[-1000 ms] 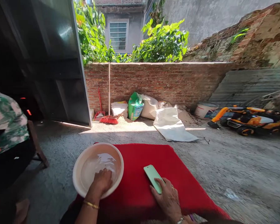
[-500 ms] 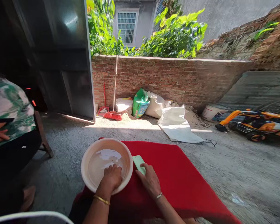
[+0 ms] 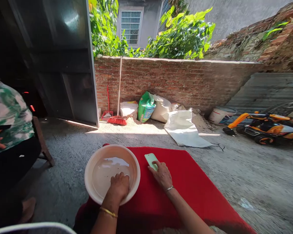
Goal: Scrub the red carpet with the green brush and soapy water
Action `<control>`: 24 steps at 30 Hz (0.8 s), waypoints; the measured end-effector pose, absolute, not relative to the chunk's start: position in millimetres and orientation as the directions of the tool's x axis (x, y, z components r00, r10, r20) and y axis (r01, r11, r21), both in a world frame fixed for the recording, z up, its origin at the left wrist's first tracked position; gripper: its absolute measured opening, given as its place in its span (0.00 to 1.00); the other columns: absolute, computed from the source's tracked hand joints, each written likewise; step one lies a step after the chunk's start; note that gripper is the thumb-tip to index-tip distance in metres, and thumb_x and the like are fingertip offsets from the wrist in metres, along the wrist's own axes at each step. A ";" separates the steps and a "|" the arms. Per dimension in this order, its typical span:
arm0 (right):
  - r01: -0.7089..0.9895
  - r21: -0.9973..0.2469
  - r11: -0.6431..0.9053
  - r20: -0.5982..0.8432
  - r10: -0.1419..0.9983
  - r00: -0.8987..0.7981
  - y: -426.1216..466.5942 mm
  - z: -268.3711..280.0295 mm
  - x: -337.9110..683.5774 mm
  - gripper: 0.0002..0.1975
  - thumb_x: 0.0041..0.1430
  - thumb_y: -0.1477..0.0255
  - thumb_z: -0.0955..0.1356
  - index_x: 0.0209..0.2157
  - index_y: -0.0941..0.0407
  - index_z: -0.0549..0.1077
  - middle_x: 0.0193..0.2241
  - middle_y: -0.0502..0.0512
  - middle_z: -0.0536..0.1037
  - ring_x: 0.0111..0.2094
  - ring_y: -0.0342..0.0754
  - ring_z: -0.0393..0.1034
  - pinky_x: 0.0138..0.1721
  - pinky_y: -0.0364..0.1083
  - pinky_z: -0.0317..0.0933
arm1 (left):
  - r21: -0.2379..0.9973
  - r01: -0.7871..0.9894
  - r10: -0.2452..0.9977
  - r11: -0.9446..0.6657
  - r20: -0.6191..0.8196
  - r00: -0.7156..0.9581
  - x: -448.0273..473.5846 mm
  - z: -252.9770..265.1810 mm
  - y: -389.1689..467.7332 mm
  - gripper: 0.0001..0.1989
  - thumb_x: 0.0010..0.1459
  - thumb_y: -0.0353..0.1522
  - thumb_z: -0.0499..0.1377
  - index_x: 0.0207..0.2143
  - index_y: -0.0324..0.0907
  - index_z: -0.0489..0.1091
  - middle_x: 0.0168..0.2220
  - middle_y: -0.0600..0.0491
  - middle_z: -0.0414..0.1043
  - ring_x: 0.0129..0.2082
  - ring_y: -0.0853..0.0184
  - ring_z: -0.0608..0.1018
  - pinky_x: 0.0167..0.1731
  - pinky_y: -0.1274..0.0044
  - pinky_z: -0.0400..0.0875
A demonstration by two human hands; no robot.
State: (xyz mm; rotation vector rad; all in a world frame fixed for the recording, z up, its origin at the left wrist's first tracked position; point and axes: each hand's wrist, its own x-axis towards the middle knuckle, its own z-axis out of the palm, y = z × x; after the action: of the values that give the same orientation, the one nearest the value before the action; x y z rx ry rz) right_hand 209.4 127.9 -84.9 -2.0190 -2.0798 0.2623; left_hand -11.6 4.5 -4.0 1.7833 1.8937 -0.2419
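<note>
One flat, mint-green rectangular phone (image 3: 150, 158) shows just below mid-frame over the red cloth-covered bench (image 3: 185, 188), extending up and left from my right hand (image 3: 162, 175), whose thumb and fingers pinch its near end. Lower centre-left, I see my left hand (image 3: 119, 187), fingers curled, inside a round, pale-pink plastic basin (image 3: 87, 178) of water (image 3: 102, 174); I can't tell whether it grips anything.

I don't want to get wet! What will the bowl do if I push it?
The bowl probably feels fairly heavy, since it holds water. The water may slosh, as the top is open. It might drag a bit, since it seems to rest on red cloth.
</note>
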 end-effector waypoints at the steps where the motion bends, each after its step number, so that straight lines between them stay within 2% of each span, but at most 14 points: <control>1: 0.950 -0.301 0.079 0.041 0.997 -0.070 127.5 -82.9 192.9 0.14 0.79 0.64 0.73 0.60 0.47 0.86 0.54 0.61 0.85 0.56 0.58 0.84 0.56 0.48 0.70 | 0.211 0.971 0.873 0.115 -0.488 0.002 -11.5 -3.6 4.2 0.29 0.76 0.27 0.52 0.74 0.42 0.76 0.76 0.37 0.76 0.77 0.50 0.78 0.75 0.57 0.73; 4: 0.932 -0.318 0.172 0.002 0.984 -0.181 127.1 -78.6 145.5 0.14 0.79 0.65 0.73 0.61 0.46 0.86 0.57 0.61 0.85 0.58 0.57 0.82 0.57 0.48 0.68 | 0.186 0.975 0.862 0.124 -0.507 -0.013 -11.7 1.8 0.5 0.29 0.79 0.27 0.49 0.76 0.41 0.74 0.77 0.37 0.75 0.78 0.49 0.77 0.76 0.57 0.72; 7: 0.938 -0.296 0.183 -0.043 0.978 -0.205 133.0 -73.5 135.6 0.15 0.79 0.65 0.73 0.61 0.45 0.86 0.59 0.61 0.84 0.60 0.57 0.81 0.59 0.49 0.66 | 0.173 0.976 0.847 0.131 -0.531 -0.020 -12.1 9.9 -3.8 0.29 0.80 0.28 0.50 0.78 0.41 0.72 0.78 0.38 0.73 0.79 0.50 0.76 0.77 0.59 0.71; 11: 0.974 -0.228 -0.002 -0.074 0.997 -0.015 148.2 -58.6 190.1 0.16 0.79 0.62 0.73 0.63 0.45 0.84 0.60 0.61 0.84 0.62 0.57 0.81 0.60 0.50 0.66 | 0.162 0.979 0.833 0.127 -0.554 -0.016 -10.4 15.8 -5.0 0.29 0.80 0.28 0.50 0.78 0.41 0.71 0.79 0.39 0.72 0.79 0.50 0.74 0.78 0.59 0.70; 14: 0.972 -0.181 -0.147 -0.078 0.988 0.135 160.3 -43.2 236.7 0.18 0.83 0.63 0.68 0.65 0.49 0.83 0.60 0.67 0.83 0.61 0.62 0.83 0.58 0.53 0.69 | 0.160 0.979 0.837 0.124 -0.548 -0.017 -9.2 15.6 -4.0 0.29 0.80 0.27 0.50 0.77 0.40 0.72 0.78 0.38 0.73 0.79 0.50 0.74 0.78 0.60 0.69; 16: 0.968 -0.169 -0.186 -0.071 0.982 0.176 166.6 -36.4 248.2 0.20 0.84 0.63 0.66 0.66 0.52 0.82 0.59 0.71 0.82 0.60 0.63 0.83 0.56 0.53 0.70 | 0.162 0.978 0.834 0.129 -0.552 -0.018 -9.1 15.6 -4.1 0.29 0.80 0.28 0.49 0.77 0.41 0.72 0.79 0.39 0.72 0.79 0.51 0.74 0.78 0.60 0.69; 19: 0.974 -0.198 -0.111 -0.054 0.993 0.102 172.0 -37.2 227.4 0.19 0.83 0.64 0.68 0.66 0.52 0.83 0.59 0.69 0.83 0.61 0.61 0.82 0.56 0.51 0.69 | 0.158 0.978 0.822 0.134 -0.569 -0.020 -9.5 17.2 -5.9 0.30 0.80 0.27 0.47 0.77 0.41 0.72 0.79 0.39 0.72 0.79 0.51 0.74 0.77 0.61 0.69; 24: 0.949 -0.276 0.151 -0.016 0.987 -0.162 174.6 -57.7 146.4 0.16 0.78 0.62 0.75 0.63 0.45 0.85 0.60 0.60 0.84 0.61 0.56 0.80 0.59 0.47 0.66 | 0.159 0.977 0.820 0.140 -0.571 -0.024 -11.8 14.7 -8.7 0.30 0.80 0.28 0.48 0.78 0.41 0.71 0.79 0.40 0.72 0.79 0.50 0.74 0.77 0.60 0.69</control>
State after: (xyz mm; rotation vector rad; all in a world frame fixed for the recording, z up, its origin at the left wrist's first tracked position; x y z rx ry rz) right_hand 146.4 174.6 -57.7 -1.9150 -2.2491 0.3321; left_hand -11.8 -8.7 14.7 1.7189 1.8829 -0.3781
